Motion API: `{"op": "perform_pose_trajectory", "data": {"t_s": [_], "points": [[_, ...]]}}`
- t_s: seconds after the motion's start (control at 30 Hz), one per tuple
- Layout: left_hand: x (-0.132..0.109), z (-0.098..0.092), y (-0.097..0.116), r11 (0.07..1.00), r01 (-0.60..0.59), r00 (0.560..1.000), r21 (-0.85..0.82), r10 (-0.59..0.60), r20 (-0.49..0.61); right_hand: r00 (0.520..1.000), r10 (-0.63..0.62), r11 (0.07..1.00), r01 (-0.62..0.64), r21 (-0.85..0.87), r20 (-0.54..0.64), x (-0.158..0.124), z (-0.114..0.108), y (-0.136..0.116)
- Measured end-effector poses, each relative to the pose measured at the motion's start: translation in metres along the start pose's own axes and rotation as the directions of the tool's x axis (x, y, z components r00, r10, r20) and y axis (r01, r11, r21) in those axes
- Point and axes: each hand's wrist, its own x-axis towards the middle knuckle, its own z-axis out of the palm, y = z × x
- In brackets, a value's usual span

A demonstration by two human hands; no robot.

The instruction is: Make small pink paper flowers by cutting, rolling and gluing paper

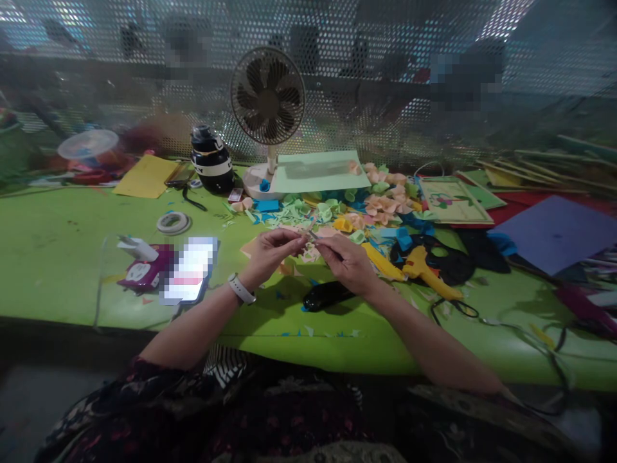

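My left hand [274, 252] and my right hand [348, 258] meet above the green table, fingertips almost touching. Both are closed in a pinch. Between them is something small and thin, pale in part, too small and blurred to name. Right behind the fingers spreads a heap of folded and cut paper pieces [383, 204] in peach, light green, blue and yellow. Below my right hand lies a glossy black object [328, 296], perhaps a stapler. To the right of that hand rests a yellow glue gun [421, 270] with a black cord.
On the left are a phone [190, 270], a purple box [144, 273] and a tape roll [173, 222]. A fan [268, 96], a black bottle [212, 161] and a light green sheet [315, 170] stand or lie behind. Purple paper [554, 235] and a card [453, 200] are at right.
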Motion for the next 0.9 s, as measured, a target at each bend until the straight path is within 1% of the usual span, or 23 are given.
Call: {"op": "perform_pose_trajectory", "data": {"t_s": [0.07, 0.33, 0.4, 0.53, 0.73, 0.9], "points": [[-0.0002, -0.0007, -0.0003, 1.000, 0.001, 1.000, 0.011, -0.001, 0.012, 1.000, 0.003, 1.000, -0.003, 0.005, 0.002, 0.0009, -0.0012, -0.0005], [0.0014, -0.0021, -0.0030, 1.000, 0.003, 0.998, -0.001, -0.003, 0.055, 0.997, -0.002, 1.000, 0.002, 0.012, 0.079, 0.0022, -0.0046, -0.0040], [0.0013, -0.0021, -0.0030, 1.000, -0.023, 0.998, -0.022, 0.024, 0.055, 0.998, -0.010, 1.000, 0.009, 0.006, 0.069, 0.0011, -0.0037, -0.0040], [0.0006, -0.0017, -0.0020, 0.997, -0.068, 0.998, -0.031, 0.068, 0.008, 0.999, -0.038, 0.999, 0.037, 0.013, 0.013, -0.0013, 0.0000, -0.0020], [0.0007, -0.0031, -0.0031, 0.998, -0.041, 0.998, -0.042, 0.042, 0.039, 1.000, -0.024, 0.999, 0.024, 0.034, 0.007, 0.0004, -0.0001, 0.0012], [0.0012, -0.0031, -0.0041, 1.000, -0.017, 0.999, -0.012, 0.017, 0.033, 0.998, -0.029, 0.998, 0.026, 0.064, 0.051, 0.0013, -0.0028, 0.0002]]}}
